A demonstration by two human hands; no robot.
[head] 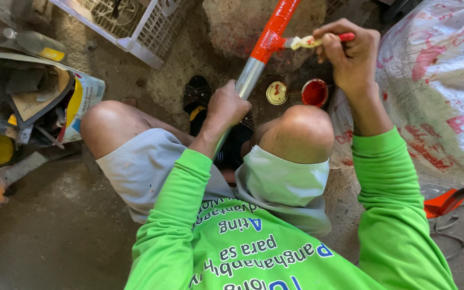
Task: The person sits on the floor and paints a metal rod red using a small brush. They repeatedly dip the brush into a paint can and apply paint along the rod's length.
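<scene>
A big crinkled clear plastic sack with red print (447, 91) fills the right side of the frame, crowding the person's raised arm. Upper middle, a white plastic lattice crate (135, 24) sits cut off by the top edge. At left, a jumble of cardboard, cans and scrap (33, 102) is too tangled to sort out. Running from between the knees to the top centre is the long metal pipe (261, 51), bare silver low down, fresh red above. The left hand (229, 104) is wrapped tight around its silver part. The right hand (350, 53), upper right, pinches a small red-handled brush (315, 41), bristles touching the pipe's red section. Just beyond the right knee sit an open round can of red paint (314, 92) and its gold lid (276, 92) beside it. The pipe's lower end is hidden behind the forearm.
</scene>
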